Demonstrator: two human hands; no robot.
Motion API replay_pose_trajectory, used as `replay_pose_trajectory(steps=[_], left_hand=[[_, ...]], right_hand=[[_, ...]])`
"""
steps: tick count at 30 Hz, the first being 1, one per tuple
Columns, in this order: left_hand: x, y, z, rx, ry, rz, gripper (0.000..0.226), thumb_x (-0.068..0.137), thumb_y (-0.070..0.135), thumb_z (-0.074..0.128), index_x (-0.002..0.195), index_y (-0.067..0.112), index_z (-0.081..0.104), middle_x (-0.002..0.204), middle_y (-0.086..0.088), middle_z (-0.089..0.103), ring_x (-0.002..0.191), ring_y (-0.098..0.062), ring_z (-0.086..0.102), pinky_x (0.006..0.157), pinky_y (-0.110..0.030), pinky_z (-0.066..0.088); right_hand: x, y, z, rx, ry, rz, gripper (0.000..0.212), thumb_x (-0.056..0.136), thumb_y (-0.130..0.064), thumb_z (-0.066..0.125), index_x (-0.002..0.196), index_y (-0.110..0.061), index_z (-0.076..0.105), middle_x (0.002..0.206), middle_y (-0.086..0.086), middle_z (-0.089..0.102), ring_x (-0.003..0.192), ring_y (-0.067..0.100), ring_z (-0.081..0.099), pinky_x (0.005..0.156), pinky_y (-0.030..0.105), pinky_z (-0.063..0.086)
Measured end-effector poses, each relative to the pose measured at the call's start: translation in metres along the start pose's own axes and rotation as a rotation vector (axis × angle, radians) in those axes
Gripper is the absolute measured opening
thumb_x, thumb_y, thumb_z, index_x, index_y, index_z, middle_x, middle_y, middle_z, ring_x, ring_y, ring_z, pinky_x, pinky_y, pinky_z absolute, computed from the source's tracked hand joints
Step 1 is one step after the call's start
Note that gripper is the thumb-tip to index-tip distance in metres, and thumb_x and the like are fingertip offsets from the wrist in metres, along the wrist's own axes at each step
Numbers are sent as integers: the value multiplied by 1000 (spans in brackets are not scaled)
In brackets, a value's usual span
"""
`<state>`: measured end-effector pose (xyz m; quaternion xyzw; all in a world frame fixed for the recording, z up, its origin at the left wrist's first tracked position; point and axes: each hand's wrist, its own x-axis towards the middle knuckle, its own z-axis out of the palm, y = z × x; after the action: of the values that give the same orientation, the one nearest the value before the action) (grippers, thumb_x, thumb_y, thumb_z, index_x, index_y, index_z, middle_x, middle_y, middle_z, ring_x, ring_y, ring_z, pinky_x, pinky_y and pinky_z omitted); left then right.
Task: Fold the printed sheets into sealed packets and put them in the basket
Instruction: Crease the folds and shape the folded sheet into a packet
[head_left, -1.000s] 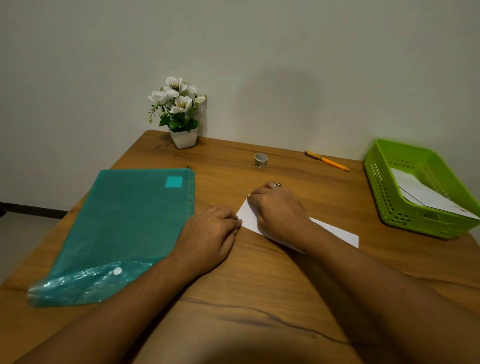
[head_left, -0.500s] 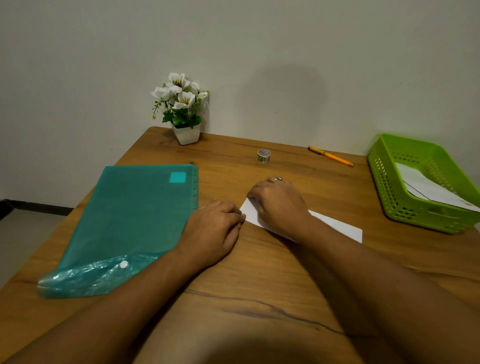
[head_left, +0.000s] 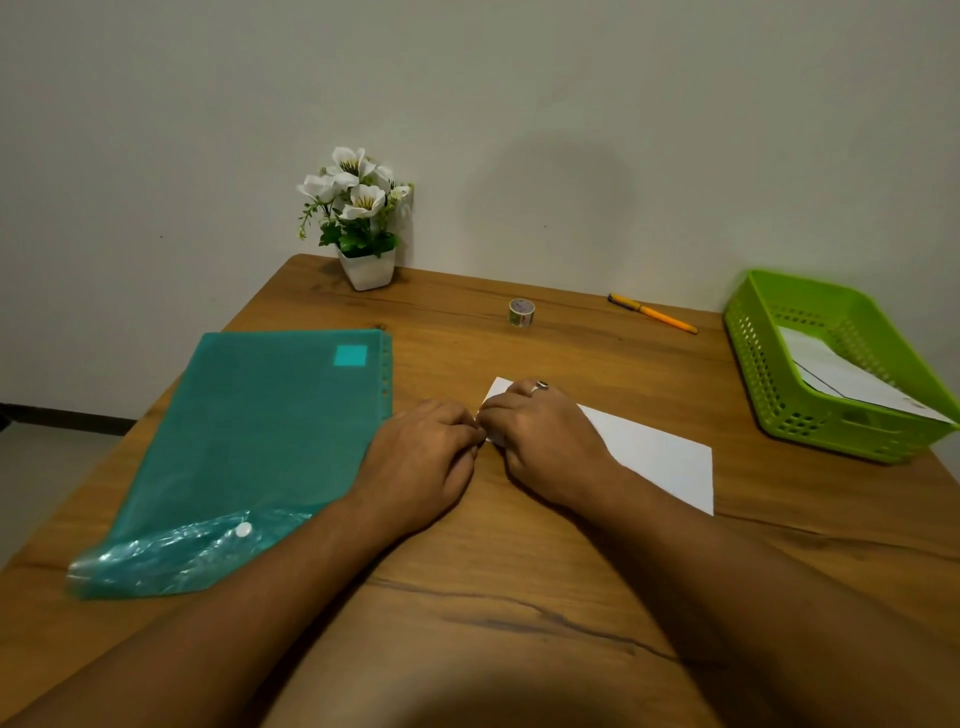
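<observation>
A white folded sheet (head_left: 655, 458) lies slantwise on the wooden table (head_left: 519, 561). My right hand (head_left: 545, 441), with a ring on one finger, covers the sheet's left end, fingers curled down over its edge. My left hand (head_left: 422, 457) is just left of it, knuckles bent, and its fingertips meet the right hand's at the sheet's left edge. The fingertips themselves are hidden. At the right stands a green basket (head_left: 748, 358) with a white packet (head_left: 841, 382) lying in it.
A teal plastic folder (head_left: 260, 447) lies on the left. At the back are a small tape roll (head_left: 521, 313), an orange pen (head_left: 652, 313) and a white pot of flowers (head_left: 363, 223) by the wall.
My hands have closed the gap between them and now touch at the sheet's left edge. The sheet's far left corner now shows beyond my right hand.
</observation>
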<state>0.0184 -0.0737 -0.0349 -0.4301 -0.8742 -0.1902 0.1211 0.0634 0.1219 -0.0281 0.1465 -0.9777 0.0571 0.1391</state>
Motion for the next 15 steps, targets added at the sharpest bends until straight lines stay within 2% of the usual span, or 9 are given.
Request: replay_pose_trajectory(steps=[3, 6, 12, 15], left_hand=[[0, 1, 1, -15, 6, -4, 26, 97, 31, 59, 115, 25, 76, 110, 10, 68, 102, -9, 58, 80, -32, 51], [0, 1, 0, -19, 1, -2, 27, 97, 31, 58, 117, 25, 76, 111, 11, 68, 102, -8, 58, 80, -33, 52], [-1, 2, -2, -12, 12, 6, 27, 98, 32, 58, 116, 25, 76, 111, 10, 68, 102, -9, 59, 81, -32, 51], [-1, 0, 0, -6, 11, 4, 26, 96, 31, 59, 113, 23, 76, 108, 8, 68, 100, -12, 59, 80, -34, 52]], right_hand=[[7, 14, -4, -71, -9, 66, 34, 92, -15, 59, 123, -19, 74, 125, -3, 74, 111, 24, 62, 89, 40, 51], [17, 22, -6, -108, -32, 139, 41, 92, -15, 57, 131, -20, 70, 132, -3, 71, 116, 24, 61, 94, 40, 50], [18, 9, -12, -88, -99, 84, 31, 97, -22, 56, 124, -21, 72, 128, -4, 71, 129, 22, 53, 103, 39, 45], [0, -10, -4, -14, -48, 39, 29, 94, -19, 55, 116, -22, 74, 121, -5, 73, 120, 21, 58, 97, 38, 46]])
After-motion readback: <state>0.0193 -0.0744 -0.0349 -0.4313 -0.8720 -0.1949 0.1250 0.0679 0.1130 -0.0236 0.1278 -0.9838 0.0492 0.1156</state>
